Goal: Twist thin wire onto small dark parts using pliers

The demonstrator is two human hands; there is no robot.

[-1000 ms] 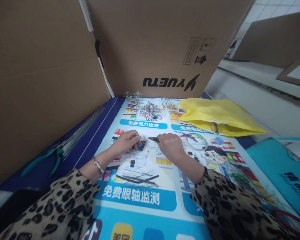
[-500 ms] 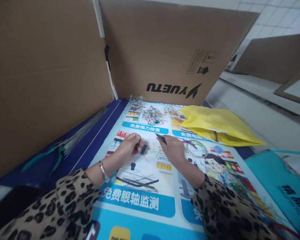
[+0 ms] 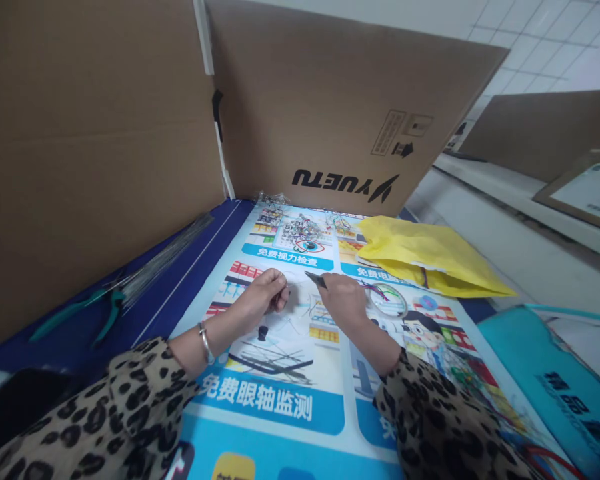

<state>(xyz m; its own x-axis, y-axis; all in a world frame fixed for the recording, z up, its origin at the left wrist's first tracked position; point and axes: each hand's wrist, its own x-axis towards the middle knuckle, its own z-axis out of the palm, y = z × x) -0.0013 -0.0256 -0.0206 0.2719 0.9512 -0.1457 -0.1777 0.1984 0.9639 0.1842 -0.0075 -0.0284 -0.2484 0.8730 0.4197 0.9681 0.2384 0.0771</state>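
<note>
My left hand point(image 3: 269, 292) is closed in a pinch above the printed sheet, and a faint thin strand shows near its fingertips. What else it may hold is hidden behind the fingers. Just to the right, my right hand point(image 3: 343, 301) is closed around a small dark pointed tool point(image 3: 316, 279) whose tip points left, toward the left hand. The tool's exact kind is not clear. Below the hands, several dark thin strips point(image 3: 280, 363) lie on the sheet. A roll of clear tape point(image 3: 387, 300) with coloured threads rests right of my right hand.
Teal-handled pliers point(image 3: 111, 313) and a bundle of thin wires point(image 3: 165, 263) lie at the left. Tangled wire bits point(image 3: 303, 230) sit toward the back. A yellow bag point(image 3: 430, 257) and a teal pouch point(image 3: 545, 373) are at the right. Cardboard walls point(image 3: 340, 113) stand behind and left.
The small dark square piece that showed beside my left fingertips is out of sight now. Both hands stay close together, still pinched, and the view has shifted slightly.
</note>
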